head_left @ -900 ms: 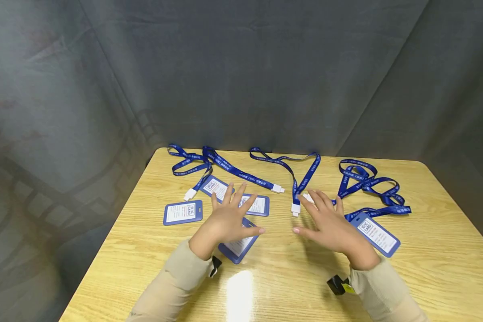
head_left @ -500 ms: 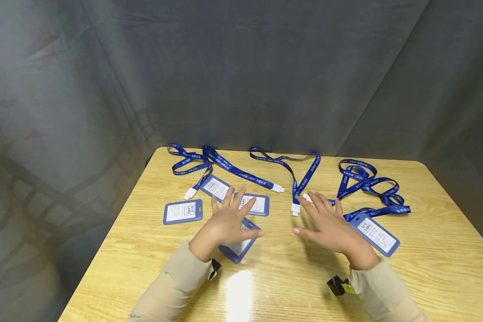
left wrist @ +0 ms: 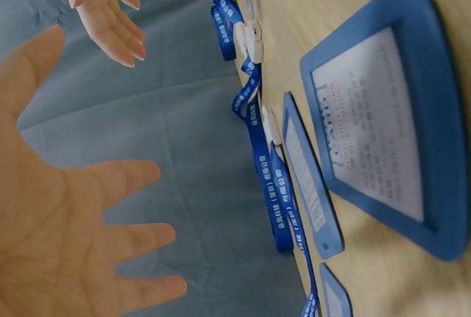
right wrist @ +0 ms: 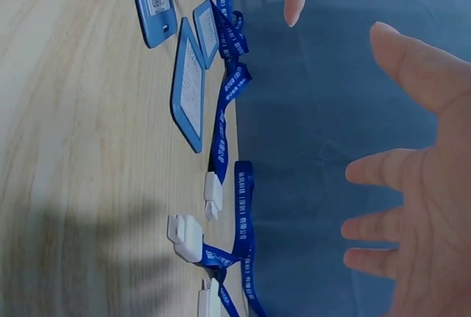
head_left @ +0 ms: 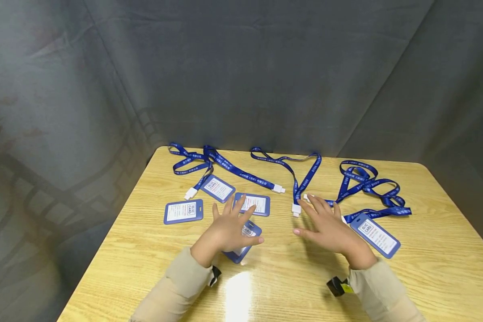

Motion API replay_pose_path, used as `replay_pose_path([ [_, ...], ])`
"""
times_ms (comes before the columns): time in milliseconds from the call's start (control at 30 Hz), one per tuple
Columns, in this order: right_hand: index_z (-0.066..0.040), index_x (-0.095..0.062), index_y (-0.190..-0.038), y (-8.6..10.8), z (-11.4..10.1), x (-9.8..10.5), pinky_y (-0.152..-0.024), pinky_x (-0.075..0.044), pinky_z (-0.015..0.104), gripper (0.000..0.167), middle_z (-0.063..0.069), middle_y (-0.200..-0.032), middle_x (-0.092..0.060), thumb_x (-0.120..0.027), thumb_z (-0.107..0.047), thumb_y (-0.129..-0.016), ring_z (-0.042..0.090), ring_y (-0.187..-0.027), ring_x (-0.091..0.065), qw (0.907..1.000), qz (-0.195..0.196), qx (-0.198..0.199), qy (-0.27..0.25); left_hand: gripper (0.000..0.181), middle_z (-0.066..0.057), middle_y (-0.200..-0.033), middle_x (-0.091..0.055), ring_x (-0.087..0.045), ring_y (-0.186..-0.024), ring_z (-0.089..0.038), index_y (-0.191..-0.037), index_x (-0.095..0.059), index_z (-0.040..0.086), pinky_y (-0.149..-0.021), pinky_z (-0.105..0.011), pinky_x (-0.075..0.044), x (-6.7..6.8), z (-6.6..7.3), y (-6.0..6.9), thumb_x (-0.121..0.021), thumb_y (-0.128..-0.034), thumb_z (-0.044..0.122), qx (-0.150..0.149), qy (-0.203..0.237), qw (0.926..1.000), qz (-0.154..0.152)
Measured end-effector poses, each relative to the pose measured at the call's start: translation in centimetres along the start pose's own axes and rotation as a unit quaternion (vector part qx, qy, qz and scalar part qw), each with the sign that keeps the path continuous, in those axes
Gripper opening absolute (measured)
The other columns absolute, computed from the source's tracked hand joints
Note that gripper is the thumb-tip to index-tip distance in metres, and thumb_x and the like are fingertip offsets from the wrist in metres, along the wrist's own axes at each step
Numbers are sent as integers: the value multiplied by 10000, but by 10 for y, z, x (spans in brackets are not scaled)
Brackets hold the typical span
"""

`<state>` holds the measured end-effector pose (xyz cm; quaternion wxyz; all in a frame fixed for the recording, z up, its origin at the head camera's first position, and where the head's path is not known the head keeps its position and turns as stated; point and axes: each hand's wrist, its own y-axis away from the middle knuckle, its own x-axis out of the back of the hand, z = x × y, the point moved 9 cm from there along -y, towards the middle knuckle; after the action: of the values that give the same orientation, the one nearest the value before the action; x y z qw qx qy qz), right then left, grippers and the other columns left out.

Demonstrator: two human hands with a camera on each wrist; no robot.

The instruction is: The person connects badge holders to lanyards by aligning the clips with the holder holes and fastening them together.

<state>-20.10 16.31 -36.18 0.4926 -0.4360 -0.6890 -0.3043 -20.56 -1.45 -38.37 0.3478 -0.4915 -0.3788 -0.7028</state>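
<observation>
My left hand (head_left: 230,227) is held above the table with its fingers spread and nothing in its grasp. Beneath it lies a blue ID card holder (head_left: 250,229), partly hidden by the hand. Another card holder (head_left: 261,205) lies just past its fingertips. My right hand (head_left: 326,227), also spread and holding nothing, hovers near the white clip (head_left: 296,209) of a blue lanyard (head_left: 309,175). To its right a card holder (head_left: 376,235) lies tilted beside a lanyard strap. The left wrist view shows the left palm (left wrist: 51,221) raised off the tabletop; the right palm (right wrist: 434,207) appears likewise.
Two more card holders, one flat at the left (head_left: 183,212) and one behind it (head_left: 218,188), lie near blue lanyards (head_left: 241,172). Tangled lanyards (head_left: 358,176) lie at the back right. A grey curtain (head_left: 249,76) hangs behind the wooden table (head_left: 137,250).
My left hand has shifted slightly toward me, uncovering more of the card holders beyond its fingertips. The right hand is nearly still. Card holders and lanyards have stayed in place.
</observation>
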Motion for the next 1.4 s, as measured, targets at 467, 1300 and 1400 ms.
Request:
replay_pose_path([
  [467, -49, -298, -1332, -1, 6, -10, -895, -25, 645, 737, 229, -1361, -184, -483, -517, -794, 445, -1206, -148, 10000, 18, 39, -53, 816, -112, -1425, -66, 9, -1255, -389, -1374, -232, 224, -873, -668, 10, -13, -1, 3, -414, -718, 675, -37, 240, 9997, -60],
  [1300, -31, -292, -1333, -3, 14, -22, -945, -55, 576, 733, 241, -1366, -168, -474, -506, -805, 449, -1208, -137, 9993, -178, -19, -339, 829, -150, -1406, -139, -70, -1247, -406, -1363, -272, 189, -873, -672, -58, -36, -6, 2, -409, -712, 683, 39, 365, 9990, -250],
  [1400, -36, -286, -1338, -4, 16, -25, -959, -45, 556, 739, 235, -1371, -164, -470, -513, -804, 429, -1220, -131, 9990, -230, -63, -365, 834, -154, -1405, -140, -81, -1244, -410, -1365, -268, 189, -870, -673, -71, -39, -6, 2, -403, -710, 688, 45, 348, 9990, -291],
])
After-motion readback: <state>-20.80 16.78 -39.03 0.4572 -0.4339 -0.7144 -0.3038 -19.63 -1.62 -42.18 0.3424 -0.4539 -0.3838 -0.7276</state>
